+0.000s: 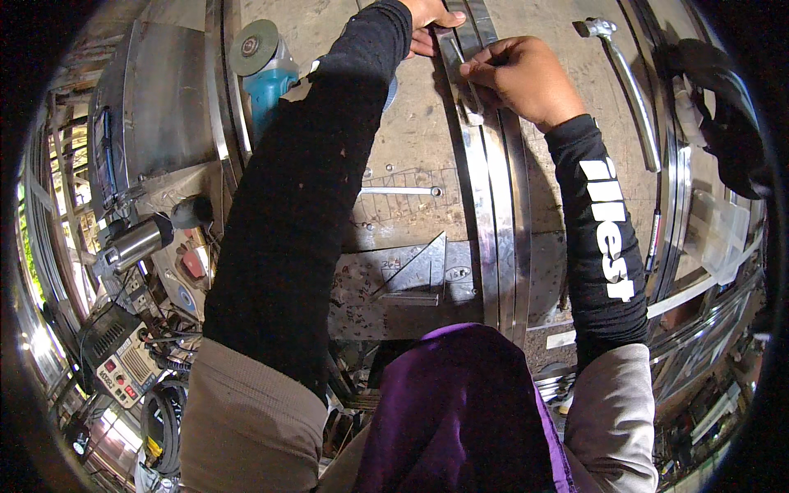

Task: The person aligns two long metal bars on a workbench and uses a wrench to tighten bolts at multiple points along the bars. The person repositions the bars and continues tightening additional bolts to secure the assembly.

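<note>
Several long shiny metal bars (485,214) lie side by side on the workbench, running away from me. My left hand (429,18) is at the far end of the view, its thumb over the leftmost bar and its fingers against that bar's left side. My right hand (530,80) is closed above the bars, thumb and forefinger pinching a thin, pencil-like rod (458,51). A small flat metal piece (468,107) lies on the bars beside the right fingers. The rod's exact kind and parts of the left hand are hidden.
A teal angle grinder (269,86) stands left of my left arm. On the right lies a metal hammer (631,103), with a marker (653,242) nearer me. A wrench (403,191) and a triangular metal plate (421,267) lie left of the bars. A welding machine (123,366) is lower left.
</note>
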### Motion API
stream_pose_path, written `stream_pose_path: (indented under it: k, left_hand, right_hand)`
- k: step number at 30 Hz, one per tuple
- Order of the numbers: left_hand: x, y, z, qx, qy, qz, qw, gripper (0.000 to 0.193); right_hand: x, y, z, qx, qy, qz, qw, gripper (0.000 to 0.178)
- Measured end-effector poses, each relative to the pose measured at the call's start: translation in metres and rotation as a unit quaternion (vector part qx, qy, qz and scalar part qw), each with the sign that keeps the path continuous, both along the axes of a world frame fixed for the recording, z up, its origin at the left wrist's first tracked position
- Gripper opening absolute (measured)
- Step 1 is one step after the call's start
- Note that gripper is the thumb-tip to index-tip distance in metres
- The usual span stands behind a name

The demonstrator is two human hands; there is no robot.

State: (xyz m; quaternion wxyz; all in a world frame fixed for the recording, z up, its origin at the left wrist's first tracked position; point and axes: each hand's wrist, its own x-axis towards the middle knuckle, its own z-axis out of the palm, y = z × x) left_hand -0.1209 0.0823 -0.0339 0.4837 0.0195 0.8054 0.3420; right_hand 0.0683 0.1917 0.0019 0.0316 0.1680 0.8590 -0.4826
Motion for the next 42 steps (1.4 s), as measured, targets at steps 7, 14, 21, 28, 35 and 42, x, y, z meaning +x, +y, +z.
stream_pose_path:
  k: [7, 14, 21, 28, 35, 42]
  left_hand:
    - [0.004, -0.001, 0.006, 0.006, -0.003, 0.002, 1.000, 0.041]
    - [0.003, -0.003, 0.008, -0.004, 0.011, 0.005, 1.000, 0.042]
    - [0.000, 0.001, 0.000, -0.008, 0.005, 0.008, 1.000, 0.039]
    - [-0.003, -0.002, -0.003, 0.011, -0.005, 0.015, 1.000, 0.042]
    - [0.005, 0.004, 0.008, 0.013, 0.015, -0.008, 1.000, 0.042]
    - [0.006, 0.002, 0.012, 0.007, 0.032, -0.004, 0.999, 0.041]
  right_hand:
    - [0.002, 0.005, -0.005, -0.052, -0.007, -0.011, 0.999, 0.019]
    - [0.001, 0.001, 0.003, -0.079, -0.026, -0.012, 0.996, 0.017]
    - [-0.010, -0.001, 0.004, 0.126, 0.001, 0.067, 0.990, 0.023]
    - [-0.005, 0.007, -0.011, 0.063, -0.005, 0.055, 0.996, 0.033]
    - [0.044, 0.000, 0.024, 0.075, 0.070, -0.043, 0.994, 0.022]
    - [0.092, -0.132, -0.010, 0.171, 0.105, 0.108, 0.974, 0.022]
